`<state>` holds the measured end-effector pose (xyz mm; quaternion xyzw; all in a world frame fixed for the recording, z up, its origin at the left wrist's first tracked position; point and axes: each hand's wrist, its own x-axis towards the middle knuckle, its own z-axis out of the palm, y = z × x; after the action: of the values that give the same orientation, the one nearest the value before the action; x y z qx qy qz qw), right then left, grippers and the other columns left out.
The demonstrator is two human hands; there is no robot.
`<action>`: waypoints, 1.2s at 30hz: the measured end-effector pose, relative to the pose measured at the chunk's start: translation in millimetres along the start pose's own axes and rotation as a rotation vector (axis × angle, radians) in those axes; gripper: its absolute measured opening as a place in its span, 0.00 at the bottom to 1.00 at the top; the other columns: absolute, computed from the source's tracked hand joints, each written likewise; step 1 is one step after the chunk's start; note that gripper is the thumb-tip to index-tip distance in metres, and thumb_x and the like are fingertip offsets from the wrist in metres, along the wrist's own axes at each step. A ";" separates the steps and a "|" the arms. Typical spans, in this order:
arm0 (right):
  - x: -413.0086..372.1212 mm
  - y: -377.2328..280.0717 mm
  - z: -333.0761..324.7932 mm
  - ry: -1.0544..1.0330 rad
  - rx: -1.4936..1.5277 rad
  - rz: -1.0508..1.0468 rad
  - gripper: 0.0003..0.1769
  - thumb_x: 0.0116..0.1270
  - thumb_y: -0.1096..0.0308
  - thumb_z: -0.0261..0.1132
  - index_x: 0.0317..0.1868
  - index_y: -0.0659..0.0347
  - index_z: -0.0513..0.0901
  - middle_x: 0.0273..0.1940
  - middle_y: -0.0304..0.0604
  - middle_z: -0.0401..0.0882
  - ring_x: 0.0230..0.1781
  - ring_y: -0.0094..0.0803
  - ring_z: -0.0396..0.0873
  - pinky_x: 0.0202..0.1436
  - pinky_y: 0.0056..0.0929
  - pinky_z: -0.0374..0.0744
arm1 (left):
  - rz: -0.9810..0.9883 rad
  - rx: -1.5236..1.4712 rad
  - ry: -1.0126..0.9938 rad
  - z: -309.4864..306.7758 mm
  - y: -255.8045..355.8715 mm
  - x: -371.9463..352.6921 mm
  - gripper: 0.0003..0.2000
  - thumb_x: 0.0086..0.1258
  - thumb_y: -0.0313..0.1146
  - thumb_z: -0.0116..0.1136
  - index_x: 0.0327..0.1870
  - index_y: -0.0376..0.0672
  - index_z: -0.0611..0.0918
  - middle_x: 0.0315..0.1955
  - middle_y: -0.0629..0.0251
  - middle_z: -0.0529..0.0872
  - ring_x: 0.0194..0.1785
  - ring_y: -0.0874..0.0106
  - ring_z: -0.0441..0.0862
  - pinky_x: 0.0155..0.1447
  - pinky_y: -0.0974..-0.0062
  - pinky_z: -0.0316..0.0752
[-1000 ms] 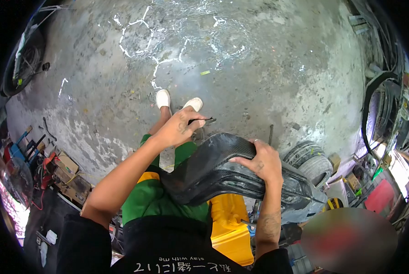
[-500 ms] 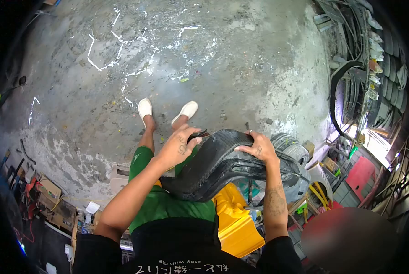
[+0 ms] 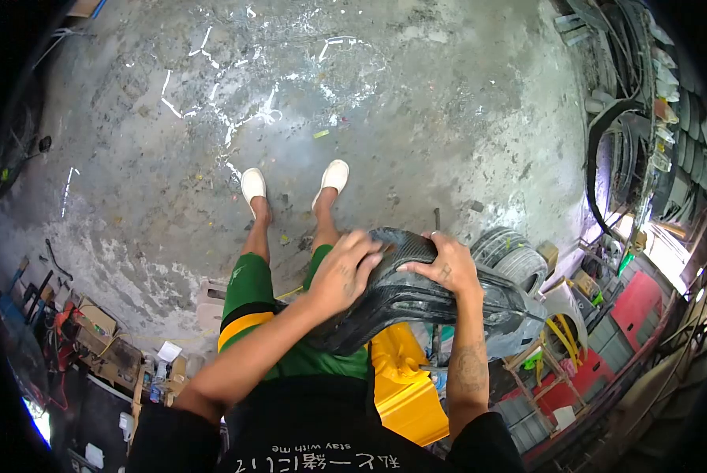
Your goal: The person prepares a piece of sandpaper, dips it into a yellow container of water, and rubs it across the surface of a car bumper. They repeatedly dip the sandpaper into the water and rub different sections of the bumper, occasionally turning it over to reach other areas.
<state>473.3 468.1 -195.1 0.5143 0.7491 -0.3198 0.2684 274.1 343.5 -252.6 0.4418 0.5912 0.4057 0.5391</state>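
Observation:
A long black moulded vehicle bumper part (image 3: 416,288) lies across my lap and runs off to the right, its top finely patterned and its side ridged and dusty. My right hand (image 3: 452,272) grips its far edge, thumb on the near face. My left hand (image 3: 344,272) is closed at the left part of the surface, its fingertips smeared by motion. Between them is a small dark sheet with a brownish side, which looks like sandpaper; most of it is hidden.
Below the part stands a glossy yellow panel (image 3: 401,390). Stacked tyres (image 3: 523,268) are to the right, with red panels (image 3: 636,302) beyond them. Black trim pieces (image 3: 606,158) hang along the right wall. A cluttered bench (image 3: 105,347) stands at lower left. Stained concrete floor (image 3: 448,102) spreads ahead.
My left hand has moved right and down onto the black part, from just above its edge. My right foot has shifted slightly right. The blurred round shape at lower right is gone.

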 end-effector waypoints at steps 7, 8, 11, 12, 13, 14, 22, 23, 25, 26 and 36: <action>1.3 11.4 4.6 0.044 0.002 -0.066 0.45 0.43 0.34 0.79 0.49 0.67 0.84 0.42 0.56 0.86 0.45 0.55 0.85 0.50 0.45 0.82 | -0.029 -0.030 0.036 10.8 13.0 -20.3 0.08 0.74 0.27 0.55 0.46 0.31 0.82 0.40 0.52 0.77 0.46 0.52 0.78 0.52 0.63 0.73; 0.0 11.0 5.2 0.043 0.002 -0.066 0.45 0.43 0.34 0.79 0.49 0.67 0.84 0.42 0.56 0.86 0.45 0.55 0.85 0.50 0.45 0.82 | -0.085 -0.047 0.024 7.2 18.6 -29.6 0.08 0.74 0.27 0.55 0.47 0.31 0.81 0.40 0.52 0.77 0.46 0.52 0.78 0.52 0.63 0.73; 2.0 5.8 5.7 0.031 0.006 -0.050 0.45 0.44 0.35 0.79 0.49 0.67 0.84 0.42 0.56 0.86 0.45 0.54 0.85 0.49 0.44 0.82 | 0.012 0.066 0.044 14.6 -5.0 15.0 0.08 0.74 0.26 0.55 0.47 0.32 0.82 0.40 0.52 0.78 0.47 0.53 0.79 0.52 0.63 0.74; 3.3 3.7 2.3 -0.006 0.018 -0.024 0.45 0.43 0.35 0.79 0.49 0.67 0.84 0.42 0.56 0.86 0.46 0.54 0.85 0.50 0.44 0.82 | 0.008 0.067 0.041 18.9 -9.9 20.8 0.08 0.74 0.26 0.55 0.47 0.32 0.82 0.40 0.52 0.78 0.47 0.53 0.79 0.52 0.63 0.74; 3.9 3.2 -0.8 -0.035 0.028 0.002 0.45 0.43 0.35 0.79 0.49 0.67 0.84 0.42 0.57 0.86 0.46 0.54 0.85 0.50 0.44 0.82 | -0.014 0.041 0.042 23.5 -13.8 27.8 0.08 0.74 0.26 0.55 0.47 0.32 0.81 0.40 0.53 0.78 0.47 0.53 0.79 0.52 0.63 0.74; 1.9 6.0 0.0 -0.036 0.025 0.000 0.45 0.43 0.35 0.79 0.49 0.67 0.84 0.42 0.57 0.86 0.46 0.54 0.85 0.50 0.44 0.82 | -0.042 0.013 0.047 26.1 -15.4 30.9 0.07 0.74 0.25 0.54 0.47 0.32 0.81 0.41 0.53 0.78 0.47 0.53 0.79 0.52 0.63 0.74; 2.7 10.4 3.1 0.018 -0.008 -0.021 0.45 0.43 0.37 0.80 0.50 0.68 0.84 0.41 0.56 0.86 0.45 0.54 0.85 0.50 0.42 0.82 | 0.040 0.049 0.064 25.4 -25.3 34.7 0.08 0.72 0.23 0.56 0.45 0.31 0.84 0.37 0.54 0.78 0.43 0.53 0.79 0.52 0.64 0.74; 2.6 11.3 4.0 0.028 -0.016 -0.029 0.45 0.42 0.37 0.80 0.50 0.68 0.84 0.41 0.56 0.86 0.45 0.54 0.85 0.50 0.42 0.82 | -0.008 -0.034 0.049 28.4 -29.4 51.8 0.08 0.73 0.24 0.56 0.47 0.30 0.83 0.36 0.53 0.77 0.44 0.53 0.79 0.52 0.63 0.74; 2.8 15.8 3.8 0.017 -0.013 -0.042 0.45 0.42 0.37 0.81 0.50 0.68 0.83 0.41 0.56 0.86 0.45 0.54 0.85 0.50 0.42 0.82 | 0.003 -0.020 0.070 30.1 -16.7 20.6 0.08 0.73 0.24 0.56 0.47 0.30 0.82 0.37 0.53 0.77 0.44 0.53 0.79 0.52 0.64 0.73; 5.6 18.4 4.6 0.004 -0.006 -0.057 0.46 0.42 0.37 0.81 0.51 0.68 0.83 0.41 0.56 0.86 0.45 0.54 0.85 0.50 0.42 0.82 | 0.010 -0.002 0.091 22.8 -1.1 3.0 0.08 0.73 0.24 0.56 0.48 0.29 0.82 0.37 0.53 0.77 0.45 0.54 0.78 0.52 0.64 0.73; 8.9 15.9 4.0 -0.042 0.028 0.010 0.45 0.42 0.36 0.80 0.50 0.68 0.84 0.41 0.57 0.86 0.44 0.54 0.85 0.50 0.42 0.82 | -0.047 0.000 0.165 25.5 0.7 -9.6 0.06 0.73 0.23 0.54 0.43 0.33 0.83 0.39 0.53 0.77 0.43 0.54 0.79 0.50 0.65 0.73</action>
<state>485.6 474.6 -207.5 0.5150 0.7360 -0.3399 0.2786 299.8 334.6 -251.5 0.3929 0.6437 0.4282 0.4980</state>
